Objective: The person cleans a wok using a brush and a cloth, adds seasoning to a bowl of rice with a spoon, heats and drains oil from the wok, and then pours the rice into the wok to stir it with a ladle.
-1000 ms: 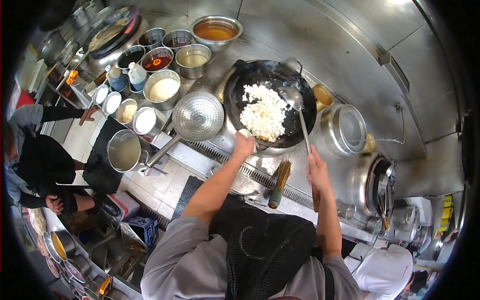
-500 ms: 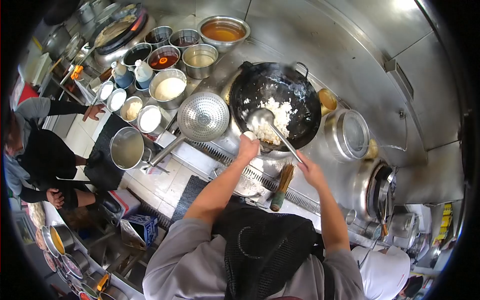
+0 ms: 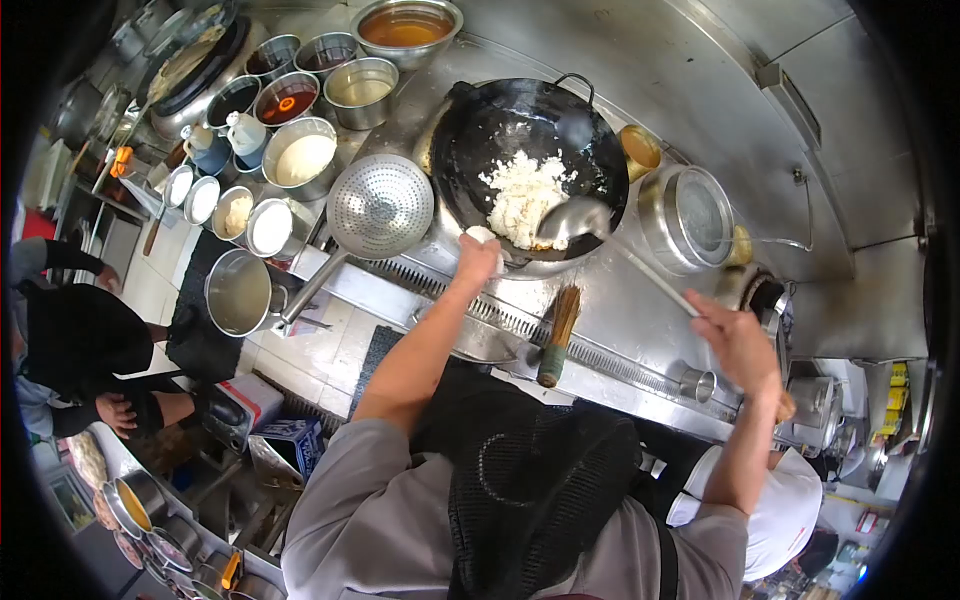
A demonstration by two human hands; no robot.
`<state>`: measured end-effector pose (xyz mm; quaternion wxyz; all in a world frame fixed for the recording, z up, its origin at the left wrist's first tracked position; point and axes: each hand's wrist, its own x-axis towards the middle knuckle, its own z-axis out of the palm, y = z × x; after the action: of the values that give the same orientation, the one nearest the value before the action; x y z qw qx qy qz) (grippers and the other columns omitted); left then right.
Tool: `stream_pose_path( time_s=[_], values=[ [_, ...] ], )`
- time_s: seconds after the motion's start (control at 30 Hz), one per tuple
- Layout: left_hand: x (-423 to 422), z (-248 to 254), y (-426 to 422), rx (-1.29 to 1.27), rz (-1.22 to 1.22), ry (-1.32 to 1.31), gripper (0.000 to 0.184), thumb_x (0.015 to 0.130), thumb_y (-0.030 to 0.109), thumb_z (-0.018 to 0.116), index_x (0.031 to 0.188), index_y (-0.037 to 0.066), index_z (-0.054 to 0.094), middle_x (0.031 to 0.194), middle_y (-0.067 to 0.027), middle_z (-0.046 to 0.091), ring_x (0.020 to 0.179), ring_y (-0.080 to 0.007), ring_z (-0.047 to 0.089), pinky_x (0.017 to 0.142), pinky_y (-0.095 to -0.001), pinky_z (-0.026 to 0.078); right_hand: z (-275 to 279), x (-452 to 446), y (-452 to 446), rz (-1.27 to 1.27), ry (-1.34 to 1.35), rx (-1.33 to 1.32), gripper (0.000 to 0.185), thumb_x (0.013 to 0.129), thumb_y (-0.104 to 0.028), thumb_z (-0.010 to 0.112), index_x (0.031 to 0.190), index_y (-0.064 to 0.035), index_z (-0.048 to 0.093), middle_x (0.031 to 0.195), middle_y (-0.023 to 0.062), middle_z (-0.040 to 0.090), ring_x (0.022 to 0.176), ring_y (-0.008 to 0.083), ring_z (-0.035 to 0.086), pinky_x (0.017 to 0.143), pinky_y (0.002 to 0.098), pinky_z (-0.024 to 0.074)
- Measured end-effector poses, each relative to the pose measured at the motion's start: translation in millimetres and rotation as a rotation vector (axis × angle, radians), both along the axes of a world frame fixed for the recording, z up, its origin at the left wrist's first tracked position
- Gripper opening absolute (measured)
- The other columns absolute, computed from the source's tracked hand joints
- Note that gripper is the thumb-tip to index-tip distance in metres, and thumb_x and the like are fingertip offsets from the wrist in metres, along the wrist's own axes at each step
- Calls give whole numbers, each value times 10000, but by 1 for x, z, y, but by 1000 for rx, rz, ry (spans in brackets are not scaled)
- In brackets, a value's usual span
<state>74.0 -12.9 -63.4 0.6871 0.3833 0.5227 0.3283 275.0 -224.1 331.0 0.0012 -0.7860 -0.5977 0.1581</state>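
Observation:
A black wok (image 3: 480,125) sits on the stove with white rice (image 3: 525,195) heaped in its near half. My left hand (image 3: 477,265) is closed around a folded white cloth (image 3: 482,235) at the wok's near left rim; the part of the rim under it is hidden. Off to the right, my right hand (image 3: 738,345) grips the end of a long-handled ladle (image 3: 575,218). The ladle's bowl rests over the rice, at the right side of the heap. Between my arms, a bamboo brush (image 3: 562,335) lies across the stove's front edge.
Left of the wok, a perforated strainer (image 3: 380,205) lies over a metal pot (image 3: 238,292). Several seasoning tins surround a pot of white paste (image 3: 305,158). A basin of amber liquid (image 3: 405,28) stands behind. A lidded pot (image 3: 690,220) is at right. Another person (image 3: 85,325) stands at left.
My right hand has swung right and back with the ladle, and its bowl has moved to the rice's right side. The rice is gathered closer together. My left hand keeps hold at the rim.

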Motion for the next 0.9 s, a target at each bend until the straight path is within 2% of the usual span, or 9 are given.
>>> stream_pose_path(
  time_s=[0.03,0.13,0.4,0.5,0.67,0.7,0.77,0.83,0.9],
  values=[
    [4,-9,2,35,45,13,396,878,144,572,1121,-64,338,824,-178,608,581,-217,592,436,-354,474,-18,0,3,-18,-24,-120,340,921,-216,623,1257,-161,640,1106,170,679,978,336,678,864,393,524],
    [-2,8,2,-29,-13,-31,367,867,124,574,1096,-70,364,804,-170,601,578,-219,592,427,-350,461,-120,12,25,-92,-140,-119,371,927,-255,613,1297,-227,609,1035,206,679,924,410,660,829,455,524],
    [-4,6,0,-29,-31,-29,415,876,158,588,1120,-83,354,921,-202,571,616,-231,603,414,-359,467,-19,0,40,-62,-234,-84,328,894,-279,650,1221,-252,668,968,200,689,880,367,674,778,470,528],
    [-12,40,-3,-14,-70,-2,435,881,169,581,1138,-85,338,938,-208,565,655,-235,612,427,-365,482,-57,25,41,24,-264,-104,373,888,-276,654,1261,-260,640,964,197,689,871,369,677,758,478,536],
    [6,-39,8,227,-46,238,484,874,179,582,1155,-137,346,1029,-268,574,773,-294,658,528,-370,552,-207,60,61,-31,-166,119,441,949,-268,577,1386,-235,521,883,223,702,738,343,697,666,464,554],
    [2,-28,4,244,-37,245,484,874,179,582,1155,-137,346,1029,-268,574,773,-294,658,528,-370,552,-213,52,61,-232,160,103,429,971,-269,545,1393,-197,514,815,193,686,644,289,661,586,434,538],
    [-3,-6,3,152,-98,192,642,899,262,560,1262,-179,267,1183,-392,528,1150,-442,558,984,-417,439,-221,43,68,-413,501,99,422,993,-269,512,1400,-159,507,747,163,670,550,235,626,507,405,522],
    [-8,15,3,139,-96,200,632,902,259,556,1261,-173,267,1163,-381,542,1127,-443,571,961,-433,454,-225,28,69,-572,831,273,448,1016,-286,470,1420,-91,473,676,94,592,463,159,506,414,354,448],
    [-18,66,-4,-10,-175,185,628,900,257,556,1253,-172,262,1133,-366,557,1093,-449,584,941,-449,467,-232,7,89,-587,675,352,451,1018,-290,464,1421,-86,471,675,83,583,455,159,497,410,347,433]
  ],
)
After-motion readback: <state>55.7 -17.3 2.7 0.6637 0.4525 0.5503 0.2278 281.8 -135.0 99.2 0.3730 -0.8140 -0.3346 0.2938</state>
